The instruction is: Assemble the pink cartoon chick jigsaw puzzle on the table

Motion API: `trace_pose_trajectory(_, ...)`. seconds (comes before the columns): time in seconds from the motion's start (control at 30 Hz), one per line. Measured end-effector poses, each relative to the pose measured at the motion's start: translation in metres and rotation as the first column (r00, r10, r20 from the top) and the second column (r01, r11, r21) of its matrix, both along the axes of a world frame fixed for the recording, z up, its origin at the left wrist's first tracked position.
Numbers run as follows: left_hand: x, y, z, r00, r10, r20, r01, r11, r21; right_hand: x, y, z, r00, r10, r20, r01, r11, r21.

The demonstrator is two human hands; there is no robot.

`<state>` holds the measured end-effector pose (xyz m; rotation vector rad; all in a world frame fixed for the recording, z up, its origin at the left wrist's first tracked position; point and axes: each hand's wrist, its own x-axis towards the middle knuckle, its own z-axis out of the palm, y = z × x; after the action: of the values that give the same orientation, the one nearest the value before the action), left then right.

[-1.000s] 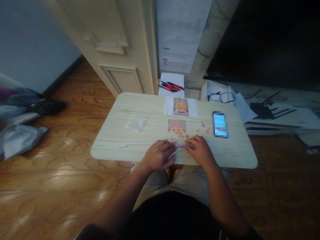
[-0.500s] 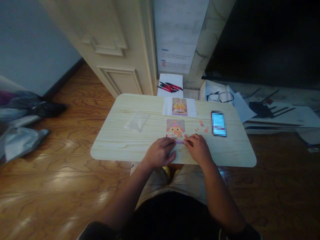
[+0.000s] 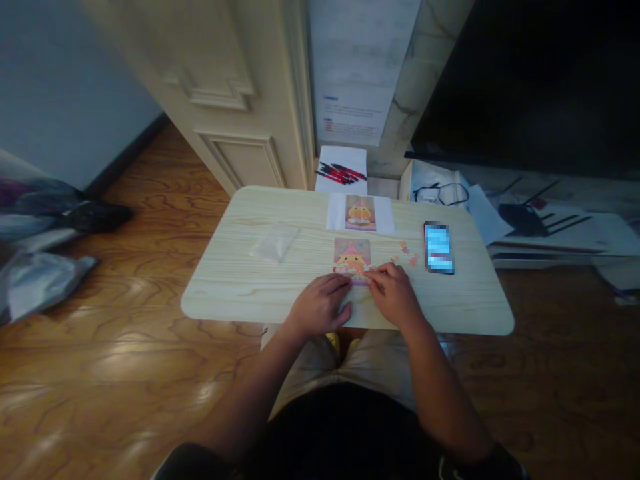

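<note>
A small jigsaw puzzle [image 3: 352,252] with a cartoon figure in a pink hat lies flat on the pale wooden table [image 3: 240,280]. My left hand [image 3: 321,304] rests on its lower left edge, fingers stretched out and thumb apart. At the lower right of the picture, my right hand [image 3: 396,295] pinches a small puzzle piece, mostly hidden by the fingertips. Several loose orange-pink pieces [image 3: 413,260] lie to the right of the puzzle. Behind it is a white sheet [image 3: 385,213] with a printed picture [image 3: 360,213] of a similar figure.
A clear plastic bag [image 3: 275,243] lies on the table's left side, and a phone [image 3: 439,248] with a lit screen on its right. Beyond the far edge, red and black pens [image 3: 342,174] rest on white paper. A cabinet door and a large dark screen [image 3: 540,87] stand behind.
My right fingertips have moved slightly up and left, further onto the puzzle's lower right part. The left hand stays where it was.
</note>
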<state>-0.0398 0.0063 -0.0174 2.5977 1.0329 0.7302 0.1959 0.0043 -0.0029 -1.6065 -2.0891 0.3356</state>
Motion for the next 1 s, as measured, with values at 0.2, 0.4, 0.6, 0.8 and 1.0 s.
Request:
trace_pose_trajectory(0.2, -0.001, 0.000, -0.001, 1.000, -0.003, -0.014, 0.003, 1.000, 0.003, -0.004, -0.003, -0.003, 0.999, 0.007, 0.038, -0.006, 1.000, -0.027)
trace_pose_trajectory(0.4, -0.001, 0.000, -0.004, 1.000, 0.006, -0.007, -0.006, 1.000, 0.012, 0.008, -0.003, -0.006, 0.997, -0.051, 0.051, 0.052, 0.998, -0.021)
trace_pose_trajectory(0.6, 0.000, 0.000, -0.005, 0.999, 0.000, 0.033, -0.001, 1.000, 0.030, -0.002, 0.004, -0.002, 0.994, -0.110, 0.016, 0.110, 0.994, 0.020)
trace_pose_trajectory(0.8, -0.002, -0.001, -0.010, 0.998, -0.053, 0.033, 0.050, 0.995, 0.082, -0.020, 0.047, 0.014, 0.999, 0.028, 0.016, -0.028, 0.999, 0.031)
trace_pose_trajectory(1.0, -0.002, -0.002, -0.008, 0.998, -0.061, 0.029, 0.058, 0.994, 0.092, -0.045, 0.097, 0.018, 0.967, 0.218, 0.134, -0.205, 0.973, -0.103)
